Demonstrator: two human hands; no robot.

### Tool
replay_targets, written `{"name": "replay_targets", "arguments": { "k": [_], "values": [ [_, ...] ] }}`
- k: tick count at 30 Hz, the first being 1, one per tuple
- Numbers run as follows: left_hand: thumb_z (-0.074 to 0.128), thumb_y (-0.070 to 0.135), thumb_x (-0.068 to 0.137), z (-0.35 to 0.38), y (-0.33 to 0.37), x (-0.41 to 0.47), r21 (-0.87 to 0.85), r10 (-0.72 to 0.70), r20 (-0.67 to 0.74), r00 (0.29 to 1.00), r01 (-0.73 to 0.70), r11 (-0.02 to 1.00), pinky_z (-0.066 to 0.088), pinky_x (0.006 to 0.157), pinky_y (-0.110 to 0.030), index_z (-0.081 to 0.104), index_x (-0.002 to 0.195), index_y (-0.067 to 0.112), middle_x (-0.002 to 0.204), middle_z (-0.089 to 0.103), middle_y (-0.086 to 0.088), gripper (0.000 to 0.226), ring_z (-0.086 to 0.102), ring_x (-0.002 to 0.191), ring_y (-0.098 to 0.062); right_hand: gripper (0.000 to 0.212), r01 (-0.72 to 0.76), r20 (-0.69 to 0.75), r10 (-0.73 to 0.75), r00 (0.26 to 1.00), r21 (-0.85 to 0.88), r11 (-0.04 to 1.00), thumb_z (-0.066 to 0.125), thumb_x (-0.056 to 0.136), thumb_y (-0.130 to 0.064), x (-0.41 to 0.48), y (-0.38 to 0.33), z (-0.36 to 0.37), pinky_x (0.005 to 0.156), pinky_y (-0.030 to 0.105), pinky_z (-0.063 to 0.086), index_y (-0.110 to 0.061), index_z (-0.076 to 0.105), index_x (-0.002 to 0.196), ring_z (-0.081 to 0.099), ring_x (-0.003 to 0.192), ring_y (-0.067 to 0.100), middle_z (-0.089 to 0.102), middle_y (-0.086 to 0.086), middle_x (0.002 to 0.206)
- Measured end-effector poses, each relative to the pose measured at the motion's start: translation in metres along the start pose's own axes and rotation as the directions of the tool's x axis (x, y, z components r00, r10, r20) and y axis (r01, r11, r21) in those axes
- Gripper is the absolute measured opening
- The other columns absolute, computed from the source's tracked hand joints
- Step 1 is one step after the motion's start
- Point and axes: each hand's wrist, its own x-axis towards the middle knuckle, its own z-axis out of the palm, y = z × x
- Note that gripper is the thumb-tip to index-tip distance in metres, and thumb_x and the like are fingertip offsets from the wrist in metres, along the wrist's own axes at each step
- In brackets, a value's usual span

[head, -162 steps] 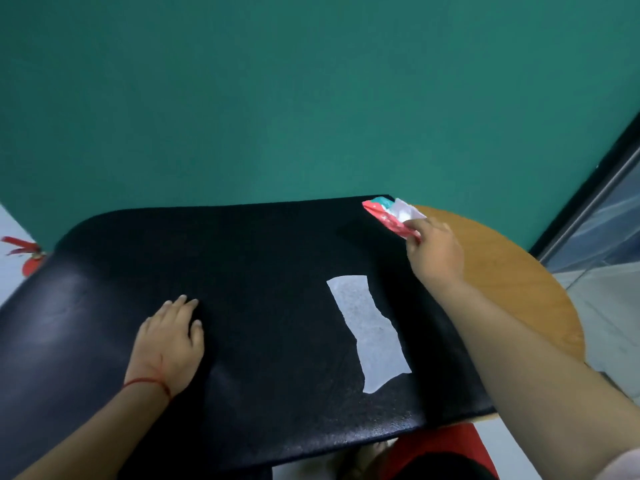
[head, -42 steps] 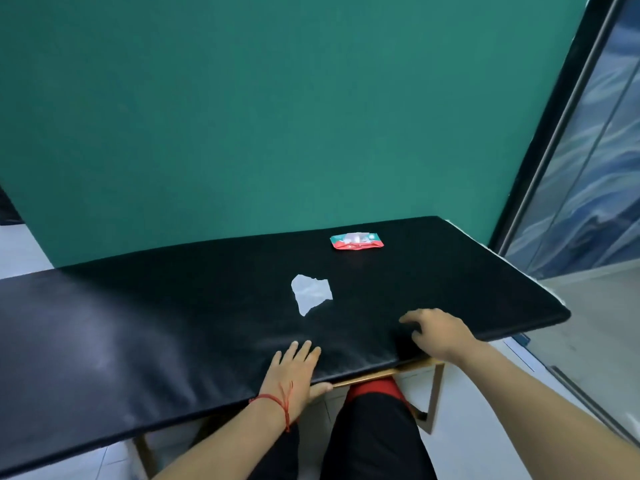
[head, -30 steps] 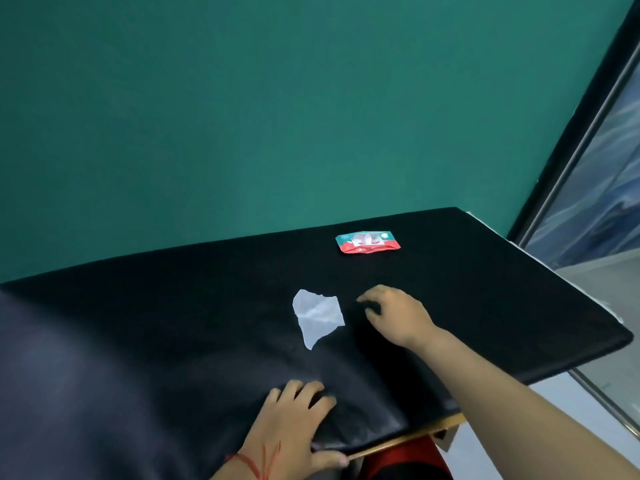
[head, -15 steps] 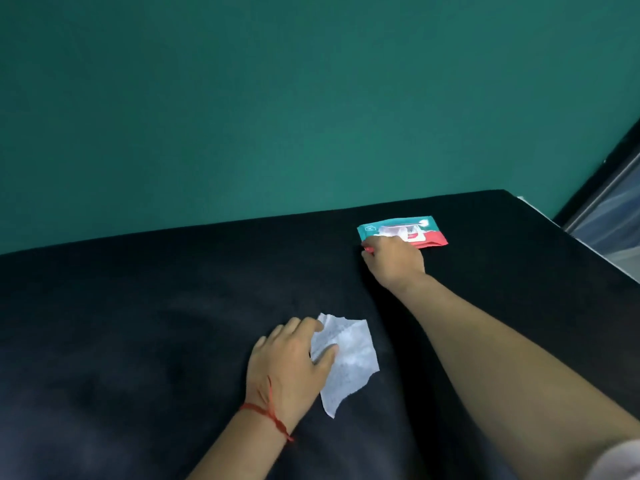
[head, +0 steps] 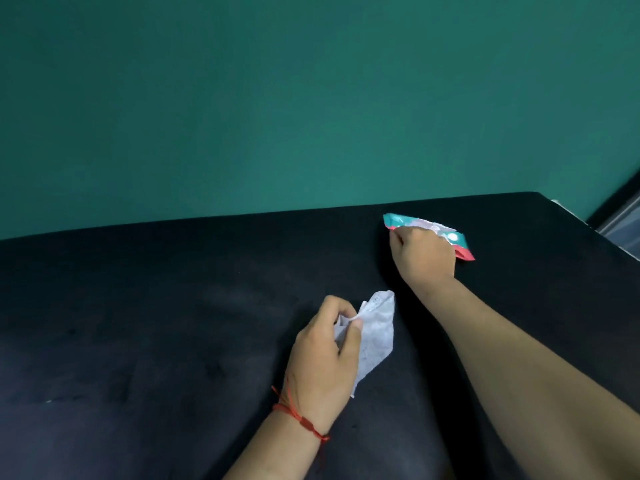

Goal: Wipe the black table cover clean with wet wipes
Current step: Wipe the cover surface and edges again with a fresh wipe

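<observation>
The black table cover (head: 173, 323) fills the lower half of the view. My left hand (head: 323, 355), with a red string at the wrist, pinches a white wet wipe (head: 375, 336) between thumb and fingers and lifts its near edge off the cover. Farther back on the right, my right hand (head: 420, 256) grips the teal and red wet wipe pack (head: 446, 233), which is tilted up off the cover. Most of the pack's near side is hidden behind the hand.
A plain green wall (head: 311, 98) rises behind the far edge of the cover. The cover's right edge (head: 595, 233) runs diagonally, with a dark door frame (head: 620, 199) beyond it.
My left hand went from resting on the wipe to pinching and lifting it. My right hand closed on the pack and tilted it up. The camera moved closer.
</observation>
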Motion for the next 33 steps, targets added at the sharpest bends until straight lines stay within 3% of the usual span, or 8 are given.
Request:
{"name": "replay_targets", "arguments": {
  "k": [2,6,11,16,20,25,30,33],
  "values": [
    [0.062,0.02,0.099,-0.003,0.001,0.002,-0.067,-0.05,0.012,0.999,0.051,0.996,0.041,0.059,-0.016,0.054,0.1,0.029,0.076,0.056,0.017,0.012,0.053,0.066,-0.006,0.03,0.058,-0.117,-0.043,0.992,0.128,0.99,0.057,0.103,-0.04,-0.008,-0.029,-0.013,0.058,0.035,0.042,-0.02,0.078,0.094,0.067,0.072,0.04,0.073,0.008,0.079],
    [0.059,0.007,0.093,-0.009,0.001,0.008,-0.145,-0.108,0.072,0.992,0.117,0.982,0.053,0.064,-0.027,0.058,0.109,0.032,0.088,0.067,0.003,0.03,0.064,0.075,-0.008,0.028,0.205,-0.029,-0.224,0.974,0.532,0.822,0.056,0.098,-0.057,-0.024,-0.094,-0.052,0.07,0.038,0.058,-0.045,0.076,0.113,0.072,0.076,0.017,0.077,-0.011,0.081],
    [0.061,-0.001,0.085,-0.013,0.0,0.017,-0.347,-0.153,0.044,0.987,0.159,0.924,0.06,0.09,-0.043,0.066,0.114,0.023,0.099,0.077,0.003,0.039,0.074,0.097,-0.011,0.043,0.368,0.154,-0.555,0.817,0.601,0.709,0.064,0.102,-0.044,-0.051,-0.138,-0.074,0.086,0.034,0.058,-0.05,0.058,0.144,0.066,0.092,-0.006,0.074,-0.028,0.112],
    [0.055,-0.019,0.088,-0.026,-0.001,0.023,-0.465,-0.172,0.074,0.982,0.186,0.865,0.053,0.106,-0.032,0.059,0.139,0.032,0.128,0.072,0.012,0.072,0.067,0.12,-0.003,0.031,-0.078,0.201,-0.17,0.965,0.835,0.545,0.069,0.102,-0.025,-0.061,-0.093,-0.069,0.103,0.039,0.056,-0.037,0.072,0.13,0.07,0.109,0.001,0.076,-0.018,0.112],
    [0.043,-0.025,0.08,-0.028,0.003,0.025,-0.51,-0.134,0.151,0.979,0.194,0.838,0.046,0.116,-0.048,0.046,0.152,0.036,0.143,0.065,0.009,0.094,0.061,0.133,-0.016,0.022,-0.412,0.494,-0.274,0.826,0.858,0.306,0.064,0.105,-0.028,-0.084,-0.064,-0.066,0.114,0.048,0.048,-0.024,0.076,0.123,0.072,0.117,0.021,0.077,0.001,0.119],
    [0.042,-0.03,0.079,-0.033,0.0,0.025,-0.485,-0.137,0.151,0.979,0.193,0.853,0.05,0.111,-0.046,0.044,0.151,0.043,0.144,0.061,0.019,0.103,0.06,0.132,-0.006,0.019,-0.472,0.527,-0.291,0.798,0.848,0.242,0.069,0.101,-0.019,-0.101,-0.048,-0.063,0.082,0.044,0.051,0.0,0.073,0.099,0.066,0.09,0.032,0.068,0.034,0.105],
    [0.05,-0.022,0.083,-0.029,-0.006,0.024,-0.344,-0.13,0.048,0.99,0.138,0.929,0.057,0.088,-0.024,0.054,0.139,0.04,0.13,0.066,0.014,0.083,0.069,0.113,-0.008,0.007,-0.586,0.596,0.035,0.802,0.797,-0.146,0.071,0.097,-0.024,-0.09,-0.028,-0.057,0.081,0.037,0.056,-0.019,0.074,0.098,0.067,0.088,0.02,0.07,0.006,0.095],
    [0.058,-0.011,0.089,-0.024,-0.006,0.021,-0.239,-0.083,0.052,0.995,0.093,0.966,0.057,0.086,-0.025,0.06,0.126,0.043,0.119,0.069,0.018,0.066,0.068,0.112,-0.006,0.009,-0.579,0.61,0.099,0.786,0.783,-0.228,0.069,0.097,-0.025,-0.082,-0.016,-0.06,0.074,0.034,0.057,-0.019,0.067,0.104,0.065,0.078,0.014,0.068,0.0,0.087]
  ]
}}
